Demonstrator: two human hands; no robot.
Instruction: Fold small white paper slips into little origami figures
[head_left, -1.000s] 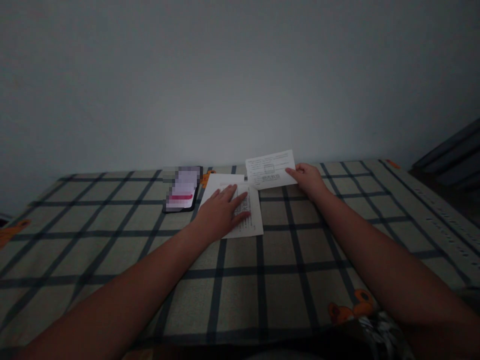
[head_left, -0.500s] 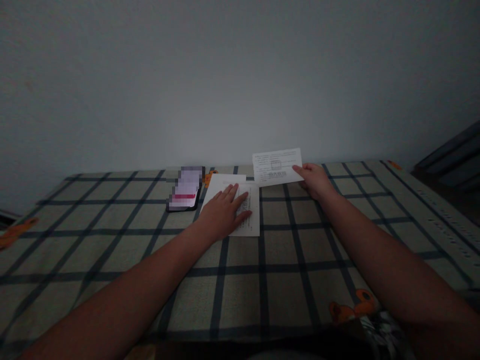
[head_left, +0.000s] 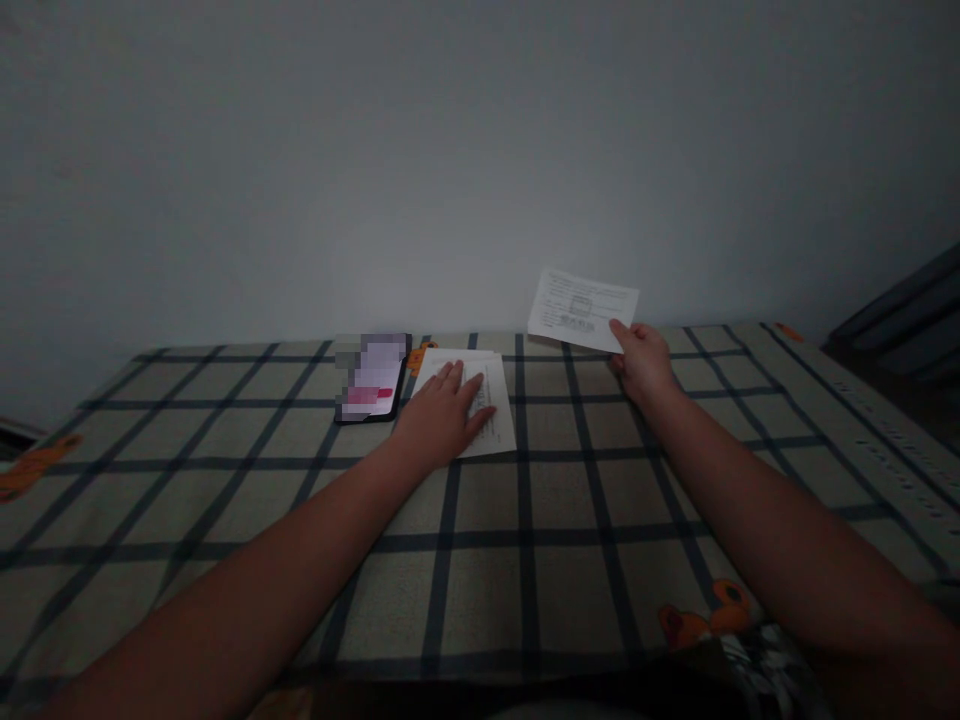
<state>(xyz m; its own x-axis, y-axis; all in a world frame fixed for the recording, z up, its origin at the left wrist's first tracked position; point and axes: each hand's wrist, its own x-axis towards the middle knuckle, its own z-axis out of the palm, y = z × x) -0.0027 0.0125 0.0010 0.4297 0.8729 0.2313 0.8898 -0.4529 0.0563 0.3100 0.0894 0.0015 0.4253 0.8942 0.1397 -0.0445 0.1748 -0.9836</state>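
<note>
My left hand lies flat with its fingers spread on a small pile of white printed papers. The palm covers much of the pile. Above the table's far edge, my right hand pinches a white printed sheet by its lower right corner, thumb on top. That sheet is raised, tilted, and apart from the pile. A smartphone with a lit, partly blurred screen lies just left of the papers.
A checked tablecloth with orange cartoon figures covers the table. Behind its far edge rises a plain grey wall. Something dark and striped stands beyond the right side.
My right hand has moved the sheet up and to the right, tipping its left end higher. Beneath my left hand, the top paper has turned and slid slightly back over the pile.
</note>
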